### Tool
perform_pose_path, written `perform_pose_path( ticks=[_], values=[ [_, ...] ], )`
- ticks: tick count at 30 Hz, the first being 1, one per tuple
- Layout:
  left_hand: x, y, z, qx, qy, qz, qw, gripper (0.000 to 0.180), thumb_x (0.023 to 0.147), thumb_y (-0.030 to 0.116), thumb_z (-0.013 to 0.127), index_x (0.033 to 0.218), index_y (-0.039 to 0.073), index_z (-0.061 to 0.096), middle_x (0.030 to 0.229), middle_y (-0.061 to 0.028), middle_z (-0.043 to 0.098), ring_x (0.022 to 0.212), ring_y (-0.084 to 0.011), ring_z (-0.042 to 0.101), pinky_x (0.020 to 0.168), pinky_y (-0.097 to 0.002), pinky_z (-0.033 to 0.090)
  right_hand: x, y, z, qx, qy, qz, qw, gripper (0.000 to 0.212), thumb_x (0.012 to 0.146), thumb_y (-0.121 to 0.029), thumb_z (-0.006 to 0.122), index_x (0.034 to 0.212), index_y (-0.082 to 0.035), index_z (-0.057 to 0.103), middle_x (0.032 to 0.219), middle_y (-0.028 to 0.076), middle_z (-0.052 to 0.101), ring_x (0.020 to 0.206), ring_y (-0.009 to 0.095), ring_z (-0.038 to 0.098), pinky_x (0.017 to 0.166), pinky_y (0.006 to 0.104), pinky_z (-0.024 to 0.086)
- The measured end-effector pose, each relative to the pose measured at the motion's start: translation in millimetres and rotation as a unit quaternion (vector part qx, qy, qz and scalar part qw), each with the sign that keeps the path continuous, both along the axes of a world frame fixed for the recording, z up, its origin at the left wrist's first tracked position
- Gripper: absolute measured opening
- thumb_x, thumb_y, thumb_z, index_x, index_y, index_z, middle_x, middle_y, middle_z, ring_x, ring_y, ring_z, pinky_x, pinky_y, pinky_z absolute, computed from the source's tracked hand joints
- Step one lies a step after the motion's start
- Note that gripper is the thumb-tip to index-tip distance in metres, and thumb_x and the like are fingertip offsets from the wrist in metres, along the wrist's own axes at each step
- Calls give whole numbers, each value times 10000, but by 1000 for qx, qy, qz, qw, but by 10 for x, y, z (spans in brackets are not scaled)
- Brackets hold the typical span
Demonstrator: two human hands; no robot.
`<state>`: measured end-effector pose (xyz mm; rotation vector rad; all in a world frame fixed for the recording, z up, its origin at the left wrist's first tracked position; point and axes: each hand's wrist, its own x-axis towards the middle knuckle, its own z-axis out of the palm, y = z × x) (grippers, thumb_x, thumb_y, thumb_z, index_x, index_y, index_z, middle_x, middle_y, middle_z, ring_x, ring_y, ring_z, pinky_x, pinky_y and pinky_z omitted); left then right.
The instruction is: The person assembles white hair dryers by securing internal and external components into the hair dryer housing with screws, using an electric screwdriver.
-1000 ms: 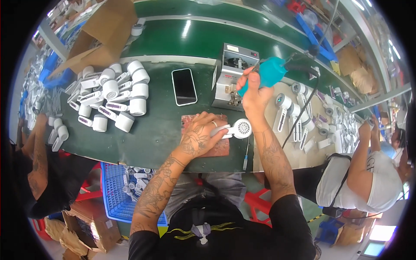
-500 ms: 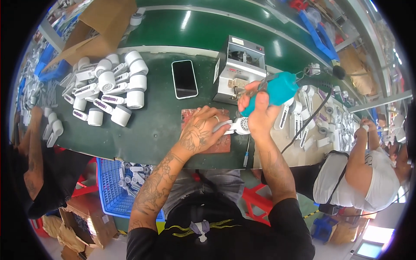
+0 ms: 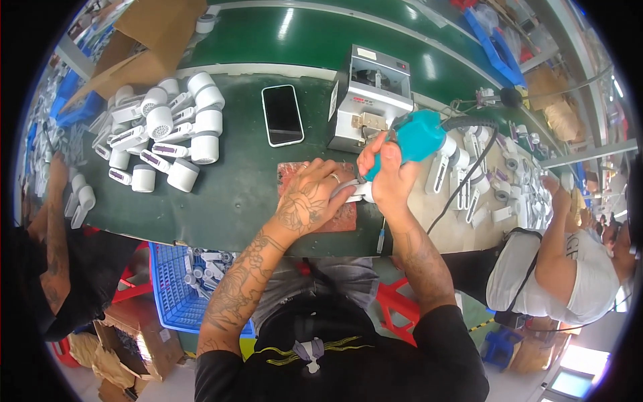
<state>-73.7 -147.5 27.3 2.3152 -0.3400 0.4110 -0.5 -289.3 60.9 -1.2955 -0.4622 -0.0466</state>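
Note:
My left hand (image 3: 309,199) is closed on the handle of a small white hair dryer (image 3: 362,193), pressing it against the reddish pad (image 3: 337,222) on the bench. My right hand (image 3: 394,179) grips a teal electric screwdriver (image 3: 420,137), tilted with its cable end up and to the right. The screwdriver's front end is over the dryer near my left fingertips. My fist hides its tip and much of the dryer's round head, so I cannot see whether it touches a screw.
Many similar white dryers (image 3: 204,122) are piled at left; more parts (image 3: 462,177) lie right on brown board. A phone (image 3: 282,115), a grey metal machine (image 3: 370,100) and a thin screwdriver (image 3: 381,238) are nearby. A blue basket (image 3: 175,288) stands below. People work on both sides.
My right hand and the teal electric screwdriver have shifted left, closer to my left hand. The dryer's round grille, visible before, is now mostly covered. My left hand keeps its hold.

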Motion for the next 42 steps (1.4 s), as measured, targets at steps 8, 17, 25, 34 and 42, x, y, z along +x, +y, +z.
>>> perform_pose_path(
  ticks=[8,17,25,34,42],
  values=[
    [-22,19,-29,1,6,-3,1000,233,898,257,681,1016,58,709,1072,-107,651,998,-328,606,930,-481,475,52,-31,55,-45,4,11,999,422,1014,-412,578,970,6,534,673,56,516,581,165,525,554,316,459],
    [-36,8,-100,-7,-3,4,1000,235,906,262,673,1064,101,738,1085,-123,647,1041,-357,600,996,-498,454,541,119,191,19,-93,-79,992,328,1015,-315,600,988,11,578,693,36,579,592,128,569,553,271,452],
    [-33,15,-14,3,33,1,999,260,909,278,690,1103,112,742,1157,-143,661,1130,-406,599,1070,-499,425,518,120,182,-39,-65,-82,994,354,1038,-352,548,984,-3,537,694,73,542,585,172,549,556,310,466],
    [-7,-3,-8,-13,52,-13,998,231,909,266,670,1015,69,729,1103,-104,655,1044,-336,597,1007,-488,455,-171,-209,236,-32,-20,2,999,586,972,-546,582,1018,37,535,653,68,515,555,183,532,544,333,459],
    [-15,-27,-13,-24,-15,5,1000,212,876,234,707,961,44,747,999,-131,649,942,-368,610,931,-475,473,-230,-248,117,12,-1,26,1000,410,980,-351,649,1027,49,573,690,51,579,601,140,568,565,276,456]
  ],
)
